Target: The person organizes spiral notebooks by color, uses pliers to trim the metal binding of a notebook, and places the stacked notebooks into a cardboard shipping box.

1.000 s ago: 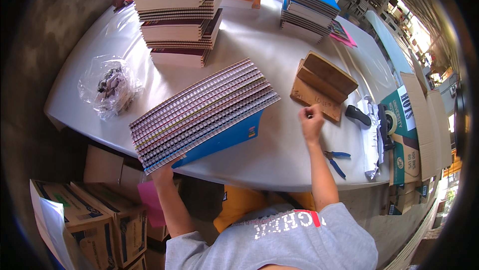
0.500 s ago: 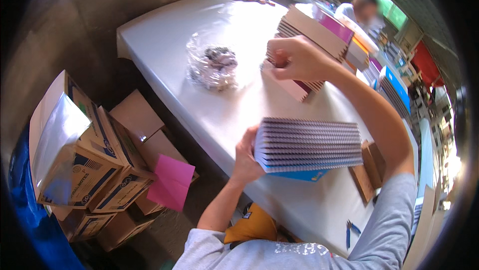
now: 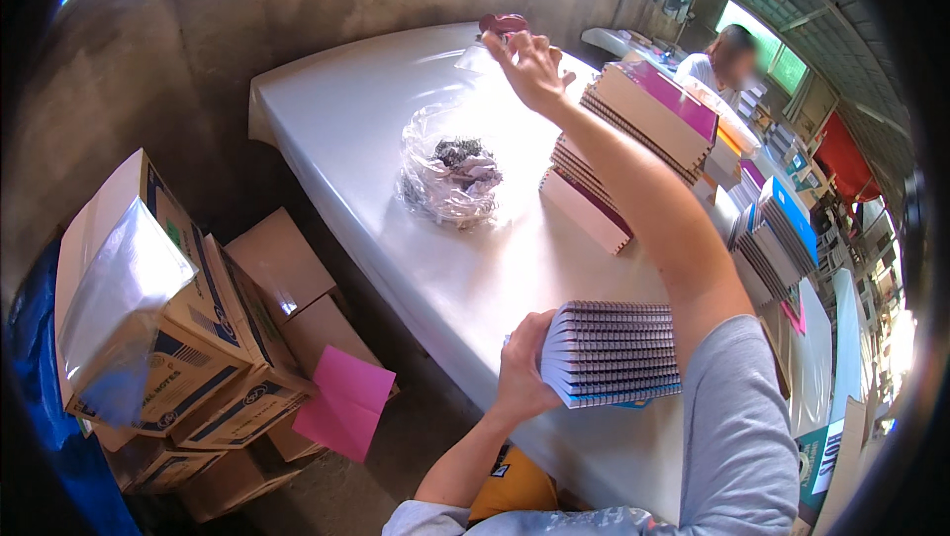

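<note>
A thick stack of spiral notebooks (image 3: pixel 616 358) stands on the table's near part, its rows of dark wire binding turned upward. My left hand (image 3: pixel 524 366) grips the left end of this stack, thumb on the near side. My right arm reaches across to the far side of the table. There my right hand (image 3: pixel 536 73) is open with its fingers spread, above the table and close to a dark red item (image 3: pixel 503 25) that it partly covers. My right arm hides the right end of the held stack.
A clear plastic bag (image 3: pixel 450 175) with dark and pale scraps lies on the white-covered table (image 3: pixel 336 120). Purple-covered notebooks (image 3: pixel 653 110) are piled far right, blue-covered ones (image 3: pixel 787 219) beyond. Cardboard boxes (image 3: pixel 208 348) and a pink sheet (image 3: pixel 346 402) are left. A person (image 3: pixel 727 61) is behind.
My right hand has moved from beside the purple-covered notebooks to the table's far side, and its curled fingers have spread. My left hand still holds the notebook stack. The view has shifted.
</note>
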Tool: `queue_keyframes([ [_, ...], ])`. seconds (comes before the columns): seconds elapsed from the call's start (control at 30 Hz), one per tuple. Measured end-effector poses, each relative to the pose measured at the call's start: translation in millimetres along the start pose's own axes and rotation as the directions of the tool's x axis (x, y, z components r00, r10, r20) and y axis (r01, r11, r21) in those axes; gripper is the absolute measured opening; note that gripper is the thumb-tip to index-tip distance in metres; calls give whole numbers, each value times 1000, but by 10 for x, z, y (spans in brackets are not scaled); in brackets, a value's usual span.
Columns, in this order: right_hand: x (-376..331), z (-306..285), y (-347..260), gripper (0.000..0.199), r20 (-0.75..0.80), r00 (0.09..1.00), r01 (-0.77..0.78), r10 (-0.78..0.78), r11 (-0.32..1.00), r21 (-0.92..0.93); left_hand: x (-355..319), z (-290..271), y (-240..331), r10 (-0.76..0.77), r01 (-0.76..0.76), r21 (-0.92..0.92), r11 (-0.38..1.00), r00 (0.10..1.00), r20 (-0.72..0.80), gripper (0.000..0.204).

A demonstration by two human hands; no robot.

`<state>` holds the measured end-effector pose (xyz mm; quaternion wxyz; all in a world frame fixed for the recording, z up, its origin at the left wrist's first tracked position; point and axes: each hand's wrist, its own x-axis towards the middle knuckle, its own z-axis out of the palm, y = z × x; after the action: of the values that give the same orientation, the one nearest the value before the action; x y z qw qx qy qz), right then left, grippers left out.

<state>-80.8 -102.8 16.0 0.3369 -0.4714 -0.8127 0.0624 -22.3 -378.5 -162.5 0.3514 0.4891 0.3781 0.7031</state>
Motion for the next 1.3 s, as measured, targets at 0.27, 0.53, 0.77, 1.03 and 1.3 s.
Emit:
queue_keyframes([
  [0.27, -523, -863, 494, 43, 839, 506, 504, -202, 858, -98, -1, -50, 34, 30, -29, 38, 999, 999, -26, 63],
  [0.53, -1484, -286, 871, 97, 907, 167, 215, 387, 884, -416, -340, -31, 163, 193, -177, 181, 968, 978, -74, 54],
  [0.77, -2140, -87, 2076, 77, 718, 511, -329, 474, 879, -346, -700, -191, 173, 301, -311, 143, 940, 950, 86, 40],
  [1.03, -2514, -124, 1137, 29, 751, 621, -57, -226, 942, 331, -863, -240, 167, 225, -254, 112, 961, 950, 216, 44],
  [1.3, -2744, 213, 938, 26, 716, 341, 414, -609, 781, 467, -904, -227, 214, 207, -234, 90, 968, 947, 244, 44],
])
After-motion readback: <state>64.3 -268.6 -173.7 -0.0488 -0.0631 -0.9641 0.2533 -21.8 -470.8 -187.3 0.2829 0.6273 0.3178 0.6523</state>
